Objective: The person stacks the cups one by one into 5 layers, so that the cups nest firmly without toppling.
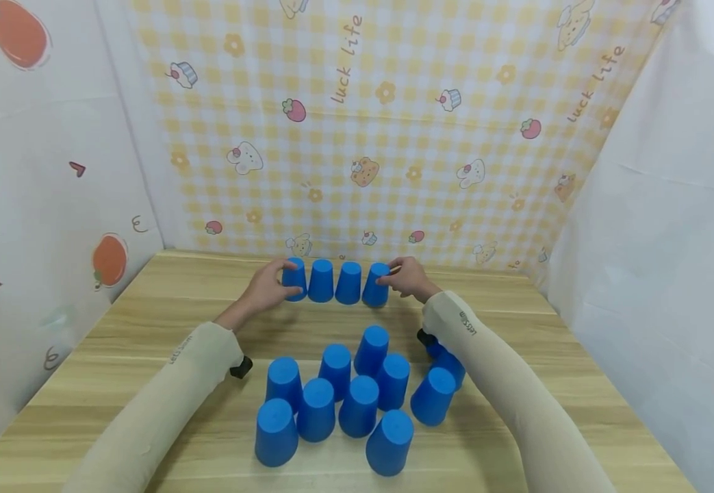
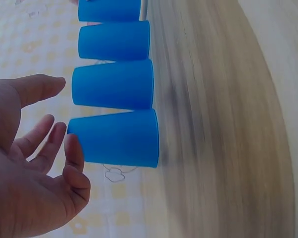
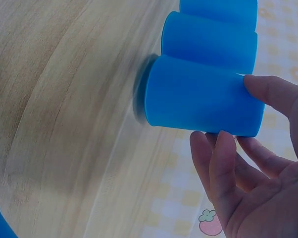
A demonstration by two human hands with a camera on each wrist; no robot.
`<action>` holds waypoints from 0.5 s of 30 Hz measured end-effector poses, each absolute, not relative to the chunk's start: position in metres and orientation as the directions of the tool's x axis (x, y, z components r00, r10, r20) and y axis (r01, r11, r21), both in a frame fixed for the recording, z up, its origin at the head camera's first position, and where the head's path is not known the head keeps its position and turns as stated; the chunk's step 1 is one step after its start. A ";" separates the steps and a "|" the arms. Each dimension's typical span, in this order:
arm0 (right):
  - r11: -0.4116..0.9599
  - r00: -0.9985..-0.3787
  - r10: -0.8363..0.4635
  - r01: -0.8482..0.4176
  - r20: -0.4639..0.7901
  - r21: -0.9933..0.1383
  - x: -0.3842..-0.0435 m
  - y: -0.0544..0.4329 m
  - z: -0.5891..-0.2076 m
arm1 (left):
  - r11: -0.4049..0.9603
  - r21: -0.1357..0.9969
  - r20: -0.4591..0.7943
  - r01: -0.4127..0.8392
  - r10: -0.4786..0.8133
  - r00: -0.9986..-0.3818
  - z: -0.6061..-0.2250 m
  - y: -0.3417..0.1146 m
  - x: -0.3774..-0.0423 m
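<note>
Several blue plastic cups stand upside down in a row near the back of the table. At the row's left end, my left hand (image 1: 264,286) is spread around the end cup (image 2: 117,140), its thumb held away from the wall and the fingertips right at the narrow top. The right hand (image 1: 411,277) holds the right-end cup (image 3: 201,98) near its narrow end, thumb on one side and fingers on the other. Between them are a second cup (image 1: 321,281) and a third cup (image 1: 348,283), both untouched.
Closer to me, several more upside-down blue cups, such as the front-left cup (image 1: 275,438) and the front-right cup (image 1: 389,445), stand in a loose cluster. The right sleeve (image 1: 486,356) partly covers cups on that side. A patterned cloth (image 1: 357,192) hangs behind the wooden table (image 1: 147,308).
</note>
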State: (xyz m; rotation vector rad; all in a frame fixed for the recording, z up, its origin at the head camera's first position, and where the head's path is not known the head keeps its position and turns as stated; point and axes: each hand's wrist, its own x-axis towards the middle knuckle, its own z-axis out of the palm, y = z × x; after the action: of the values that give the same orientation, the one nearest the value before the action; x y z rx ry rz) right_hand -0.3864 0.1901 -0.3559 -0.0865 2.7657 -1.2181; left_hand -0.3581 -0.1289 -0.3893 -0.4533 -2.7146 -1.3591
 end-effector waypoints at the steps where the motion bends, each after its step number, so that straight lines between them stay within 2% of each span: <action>1: 0.675 -0.992 -0.097 -0.003 -0.085 -0.738 -0.387 0.190 -0.357 | 0.561 0.773 0.196 0.297 0.234 -0.952 -0.389 -0.128 -0.358; 9: 0.680 -0.990 -0.107 -0.008 -0.088 -0.733 -0.391 0.192 -0.365 | 0.547 0.766 0.200 0.337 0.295 -0.934 -0.388 -0.118 -0.352; 15: 0.692 -0.991 -0.101 -0.008 -0.086 -0.722 -0.392 0.192 -0.366 | 0.536 0.757 0.144 0.373 0.419 -0.896 -0.385 -0.112 -0.344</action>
State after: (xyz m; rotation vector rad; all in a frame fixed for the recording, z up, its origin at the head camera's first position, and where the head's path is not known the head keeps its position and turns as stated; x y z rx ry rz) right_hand -0.3916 0.1920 -0.3661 -0.0905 2.7795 -1.1847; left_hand -0.3441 -0.1119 -0.3850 -0.7227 -2.8015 -1.3593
